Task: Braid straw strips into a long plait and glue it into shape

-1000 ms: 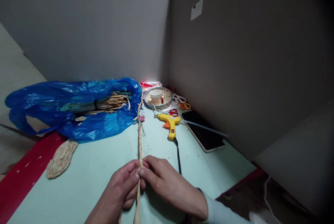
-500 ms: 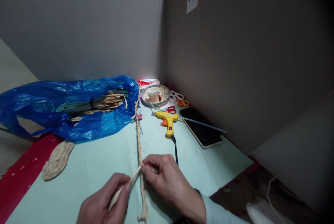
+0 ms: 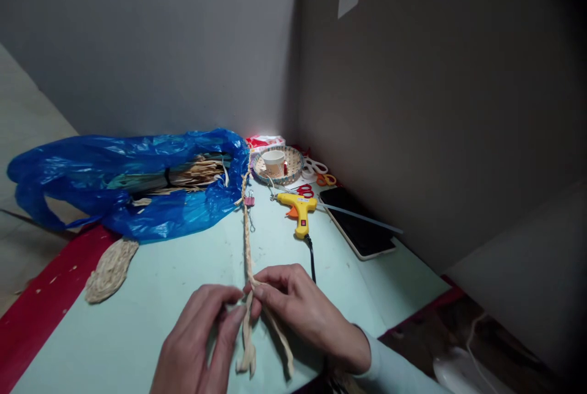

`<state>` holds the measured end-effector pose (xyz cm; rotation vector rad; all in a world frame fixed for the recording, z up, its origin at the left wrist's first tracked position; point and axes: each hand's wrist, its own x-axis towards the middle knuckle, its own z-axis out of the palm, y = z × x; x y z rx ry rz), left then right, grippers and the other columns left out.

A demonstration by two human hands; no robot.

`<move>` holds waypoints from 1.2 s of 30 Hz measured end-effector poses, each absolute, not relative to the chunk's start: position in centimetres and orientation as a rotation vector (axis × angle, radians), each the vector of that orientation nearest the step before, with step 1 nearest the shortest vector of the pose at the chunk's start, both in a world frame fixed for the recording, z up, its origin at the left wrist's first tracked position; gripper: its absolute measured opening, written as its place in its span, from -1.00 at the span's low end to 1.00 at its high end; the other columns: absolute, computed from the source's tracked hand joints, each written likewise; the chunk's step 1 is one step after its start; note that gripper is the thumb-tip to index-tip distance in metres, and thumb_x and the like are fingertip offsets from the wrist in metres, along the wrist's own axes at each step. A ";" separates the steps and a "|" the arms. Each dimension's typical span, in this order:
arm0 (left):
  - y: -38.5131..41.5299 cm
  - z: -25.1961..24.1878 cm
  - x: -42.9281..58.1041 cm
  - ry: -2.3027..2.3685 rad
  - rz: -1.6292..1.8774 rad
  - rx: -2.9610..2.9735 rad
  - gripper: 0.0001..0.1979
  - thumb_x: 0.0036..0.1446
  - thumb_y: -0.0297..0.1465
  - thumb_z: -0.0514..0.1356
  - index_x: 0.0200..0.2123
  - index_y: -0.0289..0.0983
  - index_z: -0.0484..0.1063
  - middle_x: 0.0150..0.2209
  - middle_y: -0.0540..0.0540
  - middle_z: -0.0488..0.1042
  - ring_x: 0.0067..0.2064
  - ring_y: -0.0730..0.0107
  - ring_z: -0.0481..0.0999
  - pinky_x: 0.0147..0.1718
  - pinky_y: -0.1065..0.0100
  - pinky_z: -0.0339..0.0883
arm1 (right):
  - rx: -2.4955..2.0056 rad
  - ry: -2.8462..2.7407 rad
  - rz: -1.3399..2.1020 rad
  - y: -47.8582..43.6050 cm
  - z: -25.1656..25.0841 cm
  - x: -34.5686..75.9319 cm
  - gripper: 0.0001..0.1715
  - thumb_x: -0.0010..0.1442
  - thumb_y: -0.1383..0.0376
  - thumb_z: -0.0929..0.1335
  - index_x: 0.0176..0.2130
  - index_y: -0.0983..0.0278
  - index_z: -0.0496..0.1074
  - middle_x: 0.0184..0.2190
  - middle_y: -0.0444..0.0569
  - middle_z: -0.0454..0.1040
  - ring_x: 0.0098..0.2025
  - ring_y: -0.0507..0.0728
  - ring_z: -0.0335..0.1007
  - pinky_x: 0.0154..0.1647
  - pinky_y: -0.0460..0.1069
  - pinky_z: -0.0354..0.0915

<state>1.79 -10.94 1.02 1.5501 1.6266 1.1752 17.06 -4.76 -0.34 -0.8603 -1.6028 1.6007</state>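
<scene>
A long braid of pale straw-like strands [image 3: 247,247] runs down the table from beside the blue bag. At its lower end, my right hand [image 3: 300,308] pinches the braid between thumb and fingers. Loose strand ends hang below that grip, one pair [image 3: 247,345] straight down and another strand [image 3: 279,336] slanting right under my right hand. My left hand [image 3: 202,336] is just left of the strands, thumb and forefinger apart, their tips beside the braid's end. Whether those tips touch a strand is hard to see.
A blue plastic bag [image 3: 132,223] holds a bundle of dried stalks [image 3: 197,175]. A flat coiled straw piece [image 3: 111,271] lies at left. A yellow glue gun [image 3: 300,207], binder clip [image 3: 249,200], black tablet [image 3: 358,229], red-handled scissors [image 3: 305,190] and woven tray [image 3: 293,167] with a cup [image 3: 274,163] sit farther back.
My left hand has let go of the strand it was pulling leftward and moved right, up to the braid. A strand now slants out right beneath my right hand. The view has shifted slightly.
</scene>
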 end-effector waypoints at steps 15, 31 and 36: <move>-8.9 -0.7 2.6 1.307 1.034 0.721 -0.50 0.04 -0.16 0.29 -0.04 -0.38 0.45 -0.71 0.20 0.17 -0.69 0.71 -0.15 -0.74 0.60 -0.27 | -0.988 -2.034 1.124 -6.3 -0.2 17.4 -0.72 0.37 0.32 0.20 -0.23 0.27 0.48 -0.42 -0.09 0.51 -0.40 0.03 0.36 -0.33 -0.10 0.22; -9.3 -0.9 2.3 1.351 1.104 0.820 -0.68 -0.01 -0.15 0.34 -0.34 -0.31 0.59 -0.59 0.04 0.48 -0.71 0.70 0.07 -0.72 0.57 0.00 | -0.673 -2.006 -0.319 -8.9 -2.1 16.3 -0.82 0.22 0.44 0.30 -0.24 0.42 0.51 -0.49 0.05 0.47 -0.50 0.11 0.26 -0.57 -0.02 0.13; -9.3 -0.6 2.7 1.195 1.110 0.679 -0.65 -0.08 -0.18 0.40 -0.27 -0.28 0.59 -0.49 0.00 0.55 -0.45 0.41 0.50 -0.41 0.47 0.39 | -1.033 -1.999 0.627 -7.7 1.2 18.0 -0.71 0.32 0.24 0.26 -0.04 0.28 0.44 -0.24 0.03 0.49 -0.19 0.15 0.40 -0.19 0.02 0.30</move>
